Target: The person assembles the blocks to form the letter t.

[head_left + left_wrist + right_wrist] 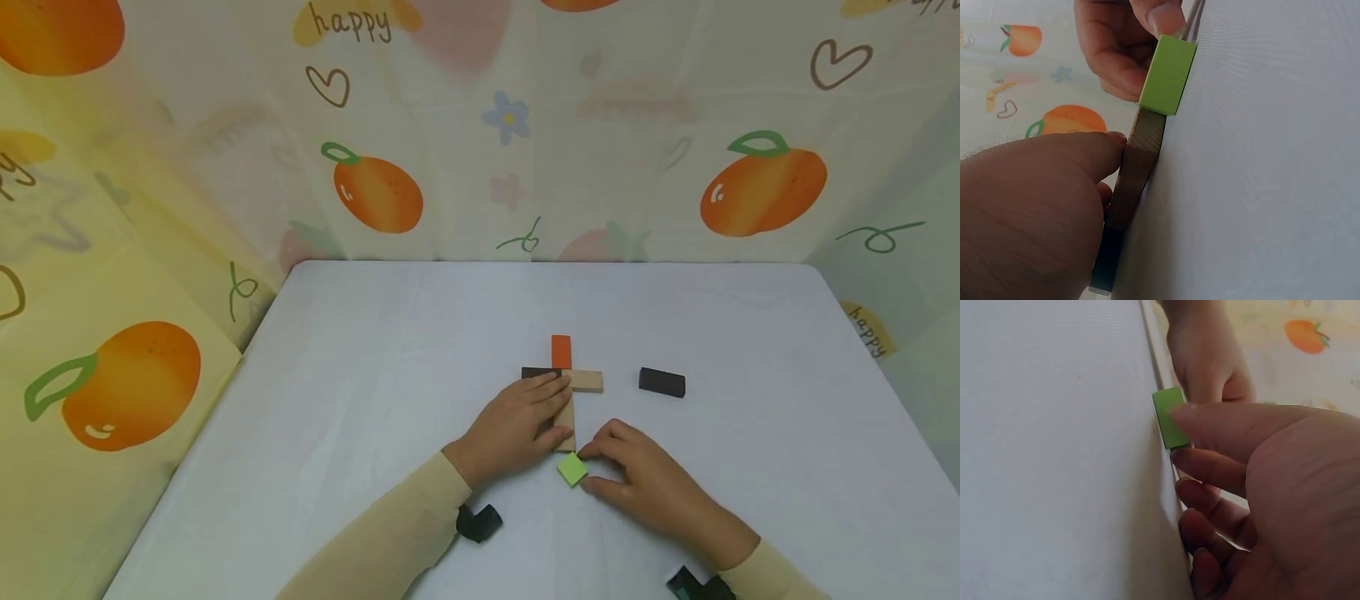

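Observation:
On the white table, flat blocks form a cross: an orange block (561, 352) on top, a dark block (534, 372) to the left, a pale wooden block (587, 381) to the right, and an upright wooden block (567, 412) below. My left hand (510, 427) rests over the middle of the cross, its fingertips on the blocks and its thumb at the lower wooden one. A light green block (572, 469) sits at that block's lower end, turned at an angle. Between thumb and forefinger, my right hand (656, 483) pinches it; the left wrist view shows the green block (1168, 75) close up.
Apart from the cross, a black block (662, 382) lies to the right on the white tabletop (375, 350). A fruit-patterned cloth (600, 150) hangs behind the table and along its sides. Black wrist-worn pieces (480, 523) show near the sleeves.

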Demonstrator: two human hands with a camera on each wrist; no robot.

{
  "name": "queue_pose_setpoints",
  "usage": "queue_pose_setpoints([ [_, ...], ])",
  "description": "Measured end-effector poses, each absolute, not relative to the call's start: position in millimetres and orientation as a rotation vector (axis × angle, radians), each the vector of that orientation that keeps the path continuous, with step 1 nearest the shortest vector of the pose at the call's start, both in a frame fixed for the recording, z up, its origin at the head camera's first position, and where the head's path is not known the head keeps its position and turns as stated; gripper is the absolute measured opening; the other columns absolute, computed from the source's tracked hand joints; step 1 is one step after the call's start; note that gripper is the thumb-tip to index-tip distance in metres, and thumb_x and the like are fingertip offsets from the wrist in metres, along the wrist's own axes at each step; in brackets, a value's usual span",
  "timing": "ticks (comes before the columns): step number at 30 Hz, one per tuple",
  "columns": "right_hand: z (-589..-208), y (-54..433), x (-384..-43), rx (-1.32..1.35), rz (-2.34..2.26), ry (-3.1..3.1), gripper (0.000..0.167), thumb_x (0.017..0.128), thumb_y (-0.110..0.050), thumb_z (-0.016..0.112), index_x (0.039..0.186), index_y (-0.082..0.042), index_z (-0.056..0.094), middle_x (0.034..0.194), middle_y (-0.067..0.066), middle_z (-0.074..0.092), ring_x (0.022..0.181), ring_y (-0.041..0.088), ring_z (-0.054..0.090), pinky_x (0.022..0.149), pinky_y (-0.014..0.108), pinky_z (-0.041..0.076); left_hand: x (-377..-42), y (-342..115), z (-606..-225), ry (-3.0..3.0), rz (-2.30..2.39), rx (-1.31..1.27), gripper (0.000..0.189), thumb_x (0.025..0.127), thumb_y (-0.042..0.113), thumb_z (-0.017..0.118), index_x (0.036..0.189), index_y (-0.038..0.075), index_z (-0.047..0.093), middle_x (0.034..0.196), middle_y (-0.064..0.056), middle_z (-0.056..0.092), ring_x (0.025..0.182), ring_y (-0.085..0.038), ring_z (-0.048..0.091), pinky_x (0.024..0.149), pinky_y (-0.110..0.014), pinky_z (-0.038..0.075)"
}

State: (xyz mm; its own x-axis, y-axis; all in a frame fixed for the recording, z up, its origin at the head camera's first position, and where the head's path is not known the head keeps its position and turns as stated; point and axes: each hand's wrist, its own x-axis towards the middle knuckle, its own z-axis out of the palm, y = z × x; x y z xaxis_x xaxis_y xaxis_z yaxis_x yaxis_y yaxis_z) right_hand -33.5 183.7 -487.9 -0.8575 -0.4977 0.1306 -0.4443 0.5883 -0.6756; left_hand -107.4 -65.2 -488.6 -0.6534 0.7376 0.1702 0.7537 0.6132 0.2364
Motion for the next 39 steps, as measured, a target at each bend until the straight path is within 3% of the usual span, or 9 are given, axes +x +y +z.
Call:
queue_pose_setpoints([
  [4,-488.8,188.8,-34.9,-0.849,-1.196,2.699,0.028,0.096,-0.027,0.088,0.121,-0.02,0.078,0.114,-0.014,0.063,0.096,0.007,0.056,0.082,0.029,0.054,-107.2,-65.9,-488.9,-2.774,-0.44,-1.284,0.06,0.112,0.043,0.064,0.159,0.006,0.057,0.166,-0.005,0.048,0.157,-0.019,0.038,0.128,-0.03,0.022],
  [13,-489.2,204.7,-43.4,-0.889,-1.517,2.583,0.041,0.095,-0.01,0.087,0.134,-0.013,0.073,0.114,-0.005,0.07,0.095,0.016,0.064,0.079,0.028,0.057,-107.4,-65.1,-488.9,-2.779,-0.439,-1.282,0.061,0.112,0.043,0.064,0.159,0.006,0.056,0.167,-0.004,0.046,0.157,-0.019,0.038,0.129,-0.031,0.021],
  [17,-487.0,210.2,-46.7,-0.861,-1.657,2.475,0.039,0.101,0.001,0.076,0.139,-0.004,0.069,0.117,0.005,0.071,0.1,0.019,0.066,0.082,0.027,0.059,-107.1,-64.9,-488.9,-2.788,-0.432,-1.278,0.061,0.112,0.043,0.063,0.159,0.007,0.056,0.168,-0.004,0.046,0.157,-0.019,0.037,0.129,-0.031,0.021],
  [21,-485.5,216.7,-50.5,-0.844,-1.789,2.325,0.033,0.11,0.003,0.057,0.143,0.005,0.062,0.122,0.017,0.069,0.107,0.023,0.065,0.085,0.029,0.059,-107.2,-65.0,-489.2,-2.799,-0.426,-1.272,0.061,0.112,0.044,0.063,0.16,0.007,0.056,0.168,-0.003,0.045,0.158,-0.019,0.036,0.129,-0.03,0.02],
  [25,-483.8,222.5,-54.3,-0.893,-1.913,2.115,0.042,0.121,-0.013,0.034,0.151,0.009,0.052,0.131,0.024,0.064,0.117,0.028,0.063,0.089,0.033,0.058,-107.9,-65.1,-489.0,-2.805,-0.416,-1.274,0.061,0.112,0.044,0.062,0.16,0.007,0.055,0.168,-0.003,0.045,0.158,-0.018,0.035,0.129,-0.03,0.019],
  [29,-481.3,226.8,-57.3,-0.89,-2.021,1.81,0.062,0.122,-0.035,0.013,0.162,0.006,0.039,0.146,0.024,0.056,0.131,0.032,0.056,0.099,0.035,0.052,-108.7,-64.5,-488.9,-2.797,-0.411,-1.274,0.061,0.112,0.044,0.063,0.161,0.007,0.055,0.169,-0.003,0.045,0.158,-0.019,0.036,0.129,-0.031,0.019],
  [35,-477.7,234.1,-63.7,-0.919,-2.059,1.67,0.077,0.117,-0.05,0.004,0.168,0.001,0.032,0.154,0.022,0.051,0.138,0.034,0.05,0.104,0.04,0.047,-110.1,-63.8,-491.6,-2.808,-0.426,-1.28,0.062,0.112,0.043,0.063,0.161,0.007,0.054,0.169,-0.003,0.044,0.158,-0.019,0.035,0.129,-0.03,0.018],
  [39,-475.6,242.1,-70.2,-0.966,-2.097,1.672,0.078,0.116,-0.05,0.002,0.169,-0.001,0.031,0.155,0.019,0.051,0.14,0.033,0.049,0.106,0.042,0.047,-109.6,-63.5,-491.9,-2.802,-0.429,-1.286,0.061,0.112,0.043,0.063,0.16,0.006,0.055,0.168,-0.004,0.045,0.158,-0.019,0.036,0.129,-0.03,0.018],
])
